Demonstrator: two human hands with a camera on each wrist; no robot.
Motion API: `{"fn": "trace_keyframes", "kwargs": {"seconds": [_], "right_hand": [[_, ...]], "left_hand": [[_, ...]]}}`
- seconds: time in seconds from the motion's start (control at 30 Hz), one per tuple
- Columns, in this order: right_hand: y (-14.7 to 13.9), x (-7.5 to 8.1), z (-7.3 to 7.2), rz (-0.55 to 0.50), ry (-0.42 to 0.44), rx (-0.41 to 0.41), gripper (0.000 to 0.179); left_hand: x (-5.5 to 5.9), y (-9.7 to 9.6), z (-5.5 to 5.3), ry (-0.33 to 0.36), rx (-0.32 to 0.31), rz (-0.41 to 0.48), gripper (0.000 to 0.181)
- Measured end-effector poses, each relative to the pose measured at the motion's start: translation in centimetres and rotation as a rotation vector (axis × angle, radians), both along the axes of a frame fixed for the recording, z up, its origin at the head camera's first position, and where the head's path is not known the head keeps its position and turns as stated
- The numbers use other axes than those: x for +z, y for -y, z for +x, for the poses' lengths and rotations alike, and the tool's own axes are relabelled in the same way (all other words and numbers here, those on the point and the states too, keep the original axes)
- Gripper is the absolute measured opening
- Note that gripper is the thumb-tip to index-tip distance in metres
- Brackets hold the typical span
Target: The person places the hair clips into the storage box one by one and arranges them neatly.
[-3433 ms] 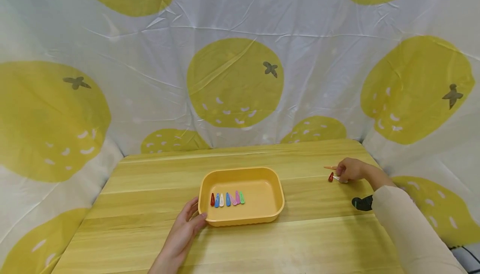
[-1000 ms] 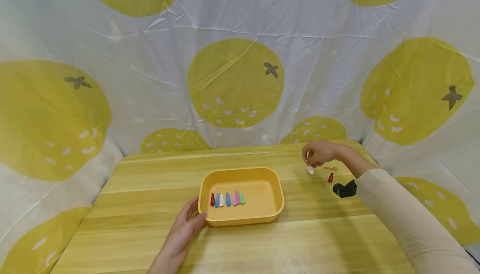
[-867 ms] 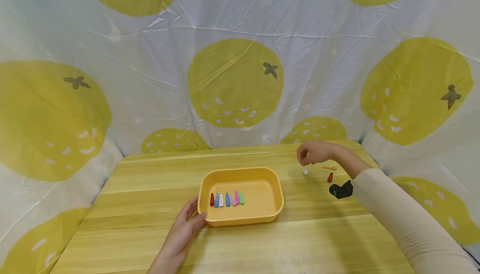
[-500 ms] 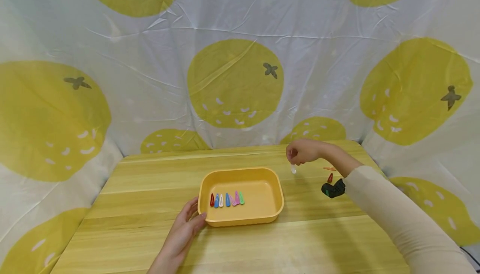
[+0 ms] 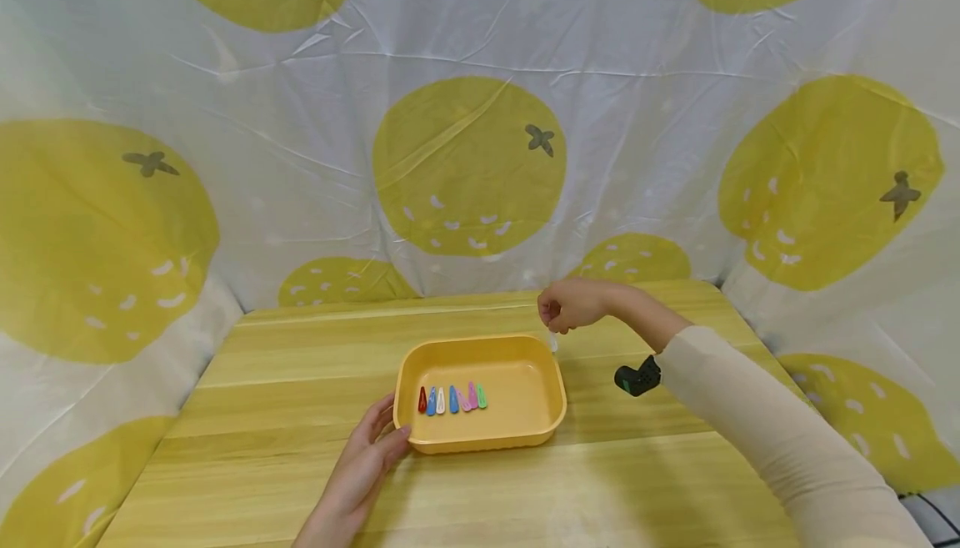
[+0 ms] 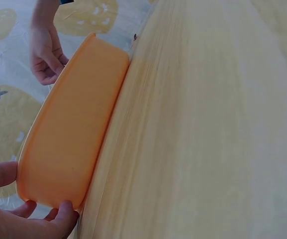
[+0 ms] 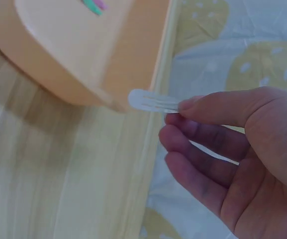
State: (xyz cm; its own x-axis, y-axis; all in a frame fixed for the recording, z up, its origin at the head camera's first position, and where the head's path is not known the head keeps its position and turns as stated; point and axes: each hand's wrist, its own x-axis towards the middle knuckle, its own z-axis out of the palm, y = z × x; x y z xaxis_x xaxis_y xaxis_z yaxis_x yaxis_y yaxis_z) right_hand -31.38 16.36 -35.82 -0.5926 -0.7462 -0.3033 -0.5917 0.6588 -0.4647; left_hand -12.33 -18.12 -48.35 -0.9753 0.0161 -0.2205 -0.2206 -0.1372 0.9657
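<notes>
My right hand [image 5: 576, 304] pinches a white snap hair clip [image 7: 153, 101] between thumb and index finger, its rounded end pointing away from the hand. The clip hangs at the back right corner of a yellow plastic tray [image 5: 517, 439]. My left hand [image 5: 362, 466] grips the tray's front left corner, thumb at the front and fingers along the left side. Inside the tray lies a row of several hair clips, from a red clip [image 5: 422, 399] on the left through blue, white and pink ones to a green clip [image 5: 482, 396] on the right.
The tray stands on a wood-grain table [image 5: 255, 414]. A black wrist device [image 5: 638, 376] sits by the right sleeve [image 5: 750, 414]. A white curtain [image 5: 315, 156] with yellow fruit prints surrounds the table at the back and sides.
My right hand picked up the white clip at the far right and carried it left to the tray. The orange and red loose clips are now hidden behind the right arm. My left hand stays put.
</notes>
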Motion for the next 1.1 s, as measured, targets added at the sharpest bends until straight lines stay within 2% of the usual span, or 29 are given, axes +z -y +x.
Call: {"fn": "trace_keyframes", "kwargs": {"seconds": [0.2, 0.43, 0.8, 1.1], "right_hand": [[2.9, -0.1, 0.4, 0.036, 0.021, 0.090, 0.008], [5.6, -1.1, 0.7, 0.044, 0.072, 0.073, 0.012], [8.4, -3.2, 0.4, 0.012, 0.145, 0.117, 0.016], [10.4, -5.5, 0.2, 0.074, 0.159, 0.119, 0.019]], "left_hand": [[0.0, 0.1, 0.0, 0.003, 0.001, -0.001, 0.067], [-0.1, 0.0, 0.0, 0.002, 0.001, 0.000, 0.067], [0.0, 0.0, 0.0, -0.007, -0.009, 0.006, 0.066], [0.0, 0.0, 0.0, -0.001, -0.006, 0.005, 0.066]]}}
